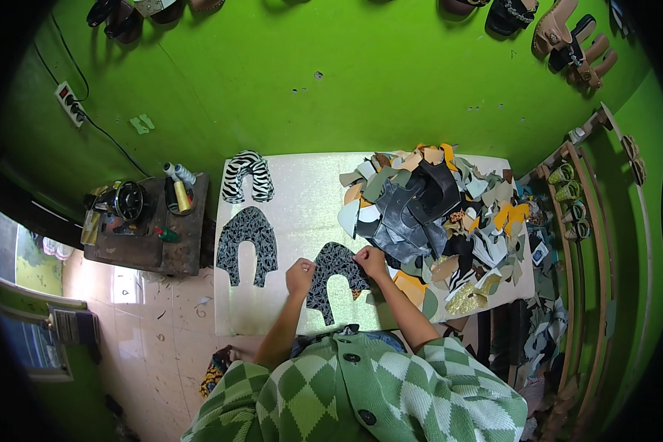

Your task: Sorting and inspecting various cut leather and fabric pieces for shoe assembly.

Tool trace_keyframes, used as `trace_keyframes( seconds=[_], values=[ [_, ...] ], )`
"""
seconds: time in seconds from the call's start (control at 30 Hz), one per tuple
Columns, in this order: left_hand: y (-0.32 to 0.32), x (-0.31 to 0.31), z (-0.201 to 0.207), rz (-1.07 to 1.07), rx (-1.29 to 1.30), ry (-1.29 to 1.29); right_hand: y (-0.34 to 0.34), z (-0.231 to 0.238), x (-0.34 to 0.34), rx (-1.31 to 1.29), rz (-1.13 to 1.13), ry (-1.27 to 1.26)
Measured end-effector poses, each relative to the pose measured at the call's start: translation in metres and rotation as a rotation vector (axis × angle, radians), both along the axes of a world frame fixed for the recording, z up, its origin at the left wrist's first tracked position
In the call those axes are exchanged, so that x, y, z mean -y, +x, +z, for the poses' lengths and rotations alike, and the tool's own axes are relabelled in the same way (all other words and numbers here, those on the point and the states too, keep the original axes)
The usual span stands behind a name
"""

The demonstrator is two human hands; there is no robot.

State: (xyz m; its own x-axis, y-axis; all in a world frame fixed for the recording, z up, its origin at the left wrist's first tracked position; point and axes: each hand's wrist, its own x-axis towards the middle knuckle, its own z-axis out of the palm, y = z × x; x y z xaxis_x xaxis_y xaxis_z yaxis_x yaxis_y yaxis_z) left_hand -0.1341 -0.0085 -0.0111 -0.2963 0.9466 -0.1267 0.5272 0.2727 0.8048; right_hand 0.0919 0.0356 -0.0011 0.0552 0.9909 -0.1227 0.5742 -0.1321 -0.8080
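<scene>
A black-and-grey patterned, horseshoe-shaped shoe upper piece [331, 264] is in front of me at the table's near edge, its curved top pointing away. My left hand [300, 278] is closed in a pinch on its left edge. On the upper right edge, the fingertips of my right hand [370, 260] pinch the same piece. A bit of orange spotted material [358, 294] shows by its right leg. To the left lies a matching upper piece [245, 234], flat on the table. Beyond that one sits a zebra-striped upper piece [237, 179].
A large heap of leather scraps [412, 210] covers the right part of the pale table [295, 191]. Left of the table stands a sewing machine [127, 202] on its bench, with thread cones [180, 193]. A wooden rack with green sandals [567, 188] is at the right wall.
</scene>
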Motion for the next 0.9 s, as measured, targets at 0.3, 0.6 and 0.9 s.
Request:
trace_keyframes(
  seconds=[0.3,0.6,0.9],
  values=[
    [0.019,0.009,0.049,-0.091,-0.533,0.156,-0.017,0.029,0.019,0.318,-0.007,0.285],
    [0.045,0.035,0.028,-0.440,-0.578,0.255,-0.027,0.023,0.051,0.345,0.308,0.399],
    [0.041,0.045,0.025,-0.546,-0.702,0.189,-0.034,0.018,0.073,0.632,0.393,0.287]
  ],
)
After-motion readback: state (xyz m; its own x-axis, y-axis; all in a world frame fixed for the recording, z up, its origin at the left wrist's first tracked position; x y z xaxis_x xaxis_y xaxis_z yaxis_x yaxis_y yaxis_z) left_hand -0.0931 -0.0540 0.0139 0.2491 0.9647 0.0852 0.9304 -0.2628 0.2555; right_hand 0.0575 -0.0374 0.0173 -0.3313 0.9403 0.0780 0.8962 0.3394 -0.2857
